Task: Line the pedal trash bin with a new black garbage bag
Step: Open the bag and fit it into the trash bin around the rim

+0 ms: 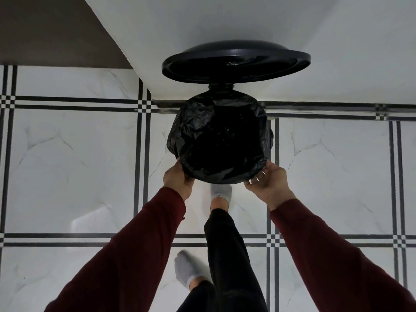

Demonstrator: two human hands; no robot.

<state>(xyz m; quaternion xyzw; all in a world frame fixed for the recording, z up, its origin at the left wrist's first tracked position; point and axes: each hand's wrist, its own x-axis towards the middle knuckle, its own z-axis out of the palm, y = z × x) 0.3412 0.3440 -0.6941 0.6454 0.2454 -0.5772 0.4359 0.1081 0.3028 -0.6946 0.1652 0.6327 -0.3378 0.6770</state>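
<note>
The pedal trash bin stands against the white wall with its round black lid (236,64) raised upright. A black garbage bag (202,122) is draped over the bin's rim and down its sides, hiding the bin body; the inside is dark. My left hand (177,179) grips the bag's folded edge at the near left of the rim. My right hand (267,181) holds the bag edge at the near right, fingers curled under it. My right foot in a grey sock (221,192) is under the bin's front, where the pedal lies hidden.
White marble-look floor tiles (74,165) with black line borders spread all round. A white wall (225,23) rises behind the bin, with a dark brown surface (51,30) at the upper left. My left foot (186,271) stands further back.
</note>
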